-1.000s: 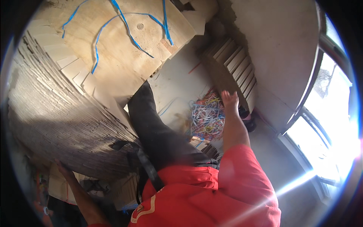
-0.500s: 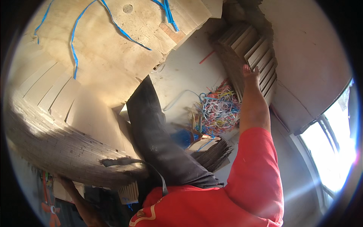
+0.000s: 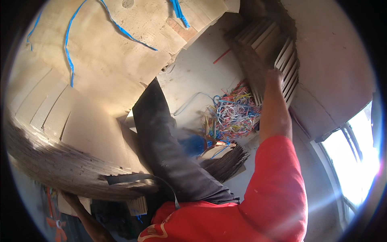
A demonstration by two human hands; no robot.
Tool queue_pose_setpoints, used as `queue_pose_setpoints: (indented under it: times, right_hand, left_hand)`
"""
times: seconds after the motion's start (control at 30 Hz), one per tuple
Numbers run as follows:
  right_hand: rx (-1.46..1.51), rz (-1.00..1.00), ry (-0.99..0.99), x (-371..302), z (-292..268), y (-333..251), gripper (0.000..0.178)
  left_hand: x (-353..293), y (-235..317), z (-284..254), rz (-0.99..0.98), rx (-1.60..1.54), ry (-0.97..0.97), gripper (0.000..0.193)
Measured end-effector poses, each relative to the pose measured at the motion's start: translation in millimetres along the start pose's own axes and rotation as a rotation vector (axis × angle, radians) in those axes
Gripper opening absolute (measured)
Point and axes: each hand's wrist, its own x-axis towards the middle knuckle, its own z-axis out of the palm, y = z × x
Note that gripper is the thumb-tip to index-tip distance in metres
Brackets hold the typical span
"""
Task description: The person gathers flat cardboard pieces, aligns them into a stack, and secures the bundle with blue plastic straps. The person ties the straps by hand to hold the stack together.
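At the far right stands a stack of folded brown cardboard sheets (image 3: 258,40), fanned along its edge. My right hand (image 3: 275,75) reaches into it with the arm stretched out. Its knuckles are bent at a dark gap between the sheets, closed on their edges; the fingertips are hidden in the gap. At the lower left my left forearm (image 3: 86,218) runs up under a thick curved pile of cardboard (image 3: 76,169). That pile hides my left hand, so its fingers do not show. A dark strap (image 3: 133,178) lies across the pile's near end.
A heap of coloured strapping strips (image 3: 236,111) lies on the floor, near a smaller cardboard bundle (image 3: 225,161). My dark trouser leg (image 3: 161,133) stands between the piles. Blue strips (image 3: 69,52) lie on the large flat cardboard (image 3: 109,52). A bright window (image 3: 354,149) is at right.
My right hand has moved slightly right and into the stack, its spread fingers now bent. A dark gap has widened between the sheets there. The view has shifted a little.
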Motion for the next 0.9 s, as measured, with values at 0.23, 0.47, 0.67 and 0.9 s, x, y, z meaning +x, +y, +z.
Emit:
queue_pose_setpoints:
  times: [0.23,0.47,0.67,0.9]
  right_hand:
    - [0.167,0.082,-0.455,-122,-31,27,0.011]
    - [0.1,0.026,-0.063,-78,-98,58,0.115]
    - [0.168,0.168,-0.121,5,-76,12,0.095]
    - [-0.079,-0.055,-0.324,56,-88,-27,0.039]
  left_hand:
    - [3,-6,-17,0.029,0.167,-0.029,0.078]
    - [-23,22,33,-0.102,-0.119,0.15,0.07]
    - [15,-16,-33,-0.027,-0.002,0.061,0.069]
    - [47,-33,-52,0.037,0.068,-0.051,0.068]
